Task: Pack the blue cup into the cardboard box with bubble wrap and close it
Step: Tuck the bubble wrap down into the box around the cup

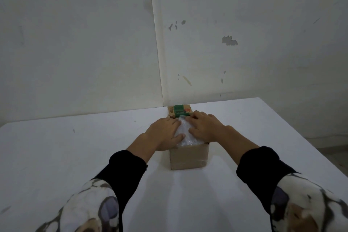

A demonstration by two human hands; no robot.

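A white table filled the lower half of the frame, pushed against a scuffed white wall that took up the top. Just right of centre stood a small cardboard box, its far flap, printed in green, folded back toward the wall so the opening stayed clear. A bulging wad of bubble wrap rose above the rim. The left hand and right hand, both flat with fingers spread, lay on the wrap from either side, apparently pressing it down so the flaps could close. Neither hand gripped anything. The blue cup could not be seen; it was presumably inside the wrap.
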